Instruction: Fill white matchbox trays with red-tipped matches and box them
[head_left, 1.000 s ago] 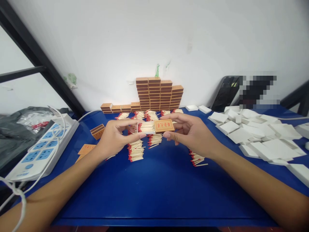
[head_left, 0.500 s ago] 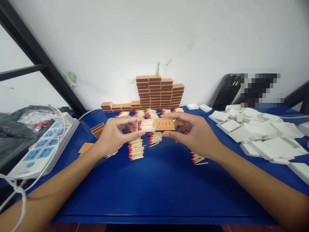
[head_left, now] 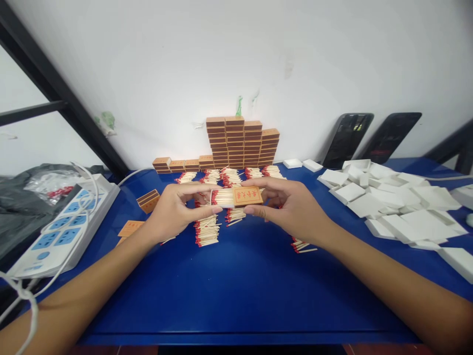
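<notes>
My left hand [head_left: 176,208] pinches the outer end of a white matchbox tray [head_left: 233,205] full of red-headed matches [head_left: 223,197]. From the other side, my right hand [head_left: 291,204] grips the orange matchbox sleeve [head_left: 248,195], fingers behind and thumb in front. The tray sits partly inside the sleeve, with its left part showing. Both are held level above the blue table [head_left: 221,291]. Beneath and behind them lie several piles of loose matches [head_left: 207,229], partly hidden by my hands.
Stacked matchboxes [head_left: 234,143] stand against the wall. White empty trays [head_left: 399,197] are heaped at right, below two dark phones [head_left: 349,138]. A power strip [head_left: 66,227] with white cables lies at left. Orange sleeves [head_left: 148,200] rest near my left wrist.
The sleeve has slid a little left over the tray, so less of the matches shows. Both hands are slightly lower in the view.
</notes>
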The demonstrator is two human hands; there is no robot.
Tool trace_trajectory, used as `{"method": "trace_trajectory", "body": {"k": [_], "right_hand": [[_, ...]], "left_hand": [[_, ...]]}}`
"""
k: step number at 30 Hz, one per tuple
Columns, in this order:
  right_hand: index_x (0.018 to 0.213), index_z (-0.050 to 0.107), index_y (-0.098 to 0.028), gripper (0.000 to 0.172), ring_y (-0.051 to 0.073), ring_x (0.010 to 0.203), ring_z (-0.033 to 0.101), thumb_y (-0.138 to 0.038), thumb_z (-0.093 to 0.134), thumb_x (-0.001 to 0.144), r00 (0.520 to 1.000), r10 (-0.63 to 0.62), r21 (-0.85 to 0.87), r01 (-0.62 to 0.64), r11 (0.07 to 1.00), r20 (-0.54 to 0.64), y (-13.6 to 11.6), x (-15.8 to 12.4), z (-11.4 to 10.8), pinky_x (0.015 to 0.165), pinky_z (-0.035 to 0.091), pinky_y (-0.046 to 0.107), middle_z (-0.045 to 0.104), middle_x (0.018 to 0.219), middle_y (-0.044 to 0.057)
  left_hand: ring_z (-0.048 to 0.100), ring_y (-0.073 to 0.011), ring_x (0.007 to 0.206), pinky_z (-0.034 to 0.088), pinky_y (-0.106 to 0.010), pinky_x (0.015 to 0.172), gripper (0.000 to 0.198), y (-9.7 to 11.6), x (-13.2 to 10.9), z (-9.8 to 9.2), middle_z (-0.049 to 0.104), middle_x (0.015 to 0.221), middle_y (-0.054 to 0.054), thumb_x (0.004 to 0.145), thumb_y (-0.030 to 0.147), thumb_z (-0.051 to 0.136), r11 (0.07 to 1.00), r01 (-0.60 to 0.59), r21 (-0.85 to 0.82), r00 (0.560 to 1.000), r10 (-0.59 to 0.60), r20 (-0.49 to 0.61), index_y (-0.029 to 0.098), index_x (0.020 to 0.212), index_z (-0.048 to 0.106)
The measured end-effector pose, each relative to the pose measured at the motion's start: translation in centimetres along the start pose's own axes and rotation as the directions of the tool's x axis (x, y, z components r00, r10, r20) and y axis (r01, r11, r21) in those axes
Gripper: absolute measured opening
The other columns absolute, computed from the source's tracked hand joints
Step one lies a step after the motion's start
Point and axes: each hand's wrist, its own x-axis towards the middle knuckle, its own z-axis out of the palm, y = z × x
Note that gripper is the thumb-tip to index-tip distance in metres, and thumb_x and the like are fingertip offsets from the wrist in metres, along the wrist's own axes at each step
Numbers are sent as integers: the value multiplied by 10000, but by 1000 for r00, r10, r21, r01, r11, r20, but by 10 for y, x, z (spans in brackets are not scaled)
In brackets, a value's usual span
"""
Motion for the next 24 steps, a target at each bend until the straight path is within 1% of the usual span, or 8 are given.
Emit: {"method": "trace_trajectory", "body": {"k": [3, 6, 11, 14, 17, 19, 21, 24], "right_hand": [[1217, 767, -245, 509, 203, 700, 675, -507, 867, 792, 998, -20, -54, 17, 998, -67, 0, -2, 2, 624, 566, 356, 779, 880, 45], [1223, 766, -256, 512, 198, 668, 671, -511, 868, 791, 998, -14, -49, 11, 999, -63, -2, -4, 3, 609, 561, 358, 786, 878, 44], [1238, 754, -269, 508, 227, 790, 740, -458, 885, 785, 999, 21, 70, -25, 997, 48, -7, -5, 7, 668, 611, 370, 801, 1077, 59], [1244, 755, -273, 513, 229, 816, 742, -461, 885, 785, 996, 39, 120, -49, 992, 81, -9, -7, 10, 664, 614, 367, 787, 1144, 67], [1266, 751, -297, 500, 205, 804, 726, -433, 875, 801, 988, 42, 145, -64, 987, 150, -11, -9, 13, 656, 603, 343, 779, 1168, 54], [1304, 735, -313, 519, 190, 808, 717, -394, 872, 811, 975, 45, 173, -84, 981, 217, -13, -11, 13, 659, 593, 324, 779, 1164, 42], [1333, 722, -331, 526, 188, 850, 721, -360, 863, 827, 954, 31, 208, -97, 973, 297, -15, -12, 13, 693, 591, 315, 779, 1154, 29], [1352, 708, -370, 508, 205, 971, 727, -333, 837, 862, 907, -3, 238, -107, 965, 421, -17, -15, 12, 819, 595, 336, 767, 1190, 7]], "left_hand": [[612, -157, 723, 517, -285, 674, 415, 1, -1, 1, 733, 796, -18, 783, 438, 885, 1000, 2, 15, 1000, -1, -24, 249, 1147, 820], [598, -150, 707, 510, -286, 679, 419, 3, -2, 1, 718, 775, -9, 800, 438, 875, 1000, -5, -14, 1000, 5, 5, 264, 1177, 813], [620, -164, 714, 521, -291, 673, 476, 8, -1, 2, 743, 798, -30, 779, 448, 891, 998, -5, -62, 997, 9, 72, 234, 1197, 811], [649, -183, 729, 535, -301, 687, 456, 11, -2, 5, 759, 796, -33, 733, 458, 921, 997, -5, -74, 997, 11, 78, 224, 1115, 835], [683, -200, 758, 544, -304, 713, 456, 16, -5, 8, 759, 790, -33, 655, 448, 968, 995, 13, -99, 997, -5, 77, 205, 1016, 830], [673, -178, 732, 524, -275, 685, 516, 18, -7, 10, 736, 762, -10, 562, 403, 1017, 990, 29, -136, 995, -16, 94, 196, 972, 782], [622, -139, 664, 480, -241, 624, 620, 21, -9, 12, 692, 717, 28, 467, 360, 1051, 981, 52, -189, 991, -27, 131, 195, 941, 688], [546, -110, 618, 425, -221, 576, 748, 24, -12, 15, 637, 689, 62, 392, 336, 1068, 965, 95, -246, 975, -41, 216, 212, 929, 562]]}}
